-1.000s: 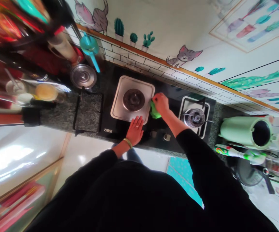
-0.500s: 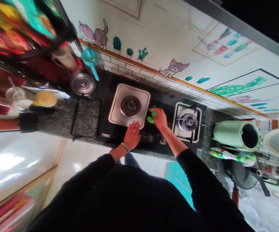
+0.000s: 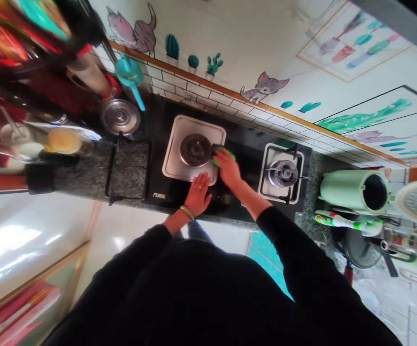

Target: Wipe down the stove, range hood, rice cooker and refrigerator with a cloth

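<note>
One green cloth [image 3: 229, 152] is lying over the right edge of a square metal plate [image 3: 172, 163], close beside the burner [image 3: 195, 150] at its middle. The right hand [image 3: 229, 169] is pressing down on the cloth, its fingers bent and bunched over it. The left hand [image 3: 198, 195] is lying flat on the plate's near edge, fingers stretched out, gripping nothing. Two burners are showing on the black stove [image 3: 245, 144]: this one, sitting bare, and a second burner [image 3: 284, 173] at the right, with a black stand around it. Another black stand [image 3: 109, 179] is resting on the counter [image 3: 94, 168] left of the stove, and one round metal lid [image 3: 120, 117] is lying just behind it. Right of the stove, one pale green canister [image 3: 341, 191] is sitting with its mouth showing, the inside too dark for telling any contents. One white-and-green bottle [image 3: 338, 220] is sitting just in front of it, and one dark pan [image 3: 361, 247] is resting near the bottle. At the far left, several containers are blurring together, their contents staying unclear.
</note>
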`<state>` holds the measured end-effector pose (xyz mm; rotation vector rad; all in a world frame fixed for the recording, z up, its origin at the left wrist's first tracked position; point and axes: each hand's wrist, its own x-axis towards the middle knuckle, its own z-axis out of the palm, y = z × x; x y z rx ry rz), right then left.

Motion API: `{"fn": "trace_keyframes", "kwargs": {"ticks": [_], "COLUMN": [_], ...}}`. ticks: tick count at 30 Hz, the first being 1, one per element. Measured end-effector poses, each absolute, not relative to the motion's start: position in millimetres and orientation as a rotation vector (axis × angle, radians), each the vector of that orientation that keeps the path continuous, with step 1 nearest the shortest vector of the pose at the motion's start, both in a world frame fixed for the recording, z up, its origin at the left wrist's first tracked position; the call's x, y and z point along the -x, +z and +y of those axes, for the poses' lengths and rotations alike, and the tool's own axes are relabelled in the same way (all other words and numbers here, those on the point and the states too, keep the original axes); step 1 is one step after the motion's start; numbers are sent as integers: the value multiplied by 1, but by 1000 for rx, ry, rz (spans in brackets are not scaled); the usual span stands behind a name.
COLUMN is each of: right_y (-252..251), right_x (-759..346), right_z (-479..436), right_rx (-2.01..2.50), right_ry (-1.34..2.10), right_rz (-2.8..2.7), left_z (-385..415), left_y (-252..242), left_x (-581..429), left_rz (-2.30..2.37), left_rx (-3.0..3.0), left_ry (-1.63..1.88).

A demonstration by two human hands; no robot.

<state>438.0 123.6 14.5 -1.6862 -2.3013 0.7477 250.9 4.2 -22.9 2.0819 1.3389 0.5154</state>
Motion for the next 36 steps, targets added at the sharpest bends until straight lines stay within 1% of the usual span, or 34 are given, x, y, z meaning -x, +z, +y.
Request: {"fn": "trace_keyframes", "kwargs": {"ticks": [4,6,10,11,12,13,14,17,19,22,25,27,29,32,36], "right_y": [30,37,55,58,61,62,61,50,39,22,10,3,-3,-12,-18], "right_x": [-425,-427,-461,-474,-486,-496,-504,-505,-488,-458,-447,-448,-449,-443,-449], "right_z": [56,43,61,71,80,88,94,100,90,63,42,46,70,139,233], "right_rx": [1612,1580,1548,1514,1495,1510,1564,1783,1788,1689,1677,1664,1689,1800,1860], "right_ry": [942,1151,1714,1787,1788,1713,1569,989,795,776,793,758,661,486,412], "right_rz": [-2240,-2091,-1574,-1501,-1478,-1498,-1541,-1709,-1920,-2251,-2376,-2415,-2411,-2342,-2342], "left_z": [4,1,-3,-4,-3,-3,-2,3,7,8,4,-1,-6,-9,-8], "left_y": [-18,-13,0,2,4,4,4,1,-2,-8,-13,-15,-16,-17,-18], "left_x": [-238,-234,-231,-230,-228,-226,-223,-214,-210,-207,-208,-209,-209,-209,-208], "left_rz": [1341,1357,1332,1330,1336,1349,1370,1426,1430,1398,1400,1408,1400,1383,1383], "left_rx": [-1985,-1928,-1864,-1865,-1870,-1877,-1885,-1921,-1965,-2033,-2055,-2068,-2096,-2135,-2169], "left_ry": [711,779,872,886,895,895,887,848,813,771,766,766,762,753,749]}}
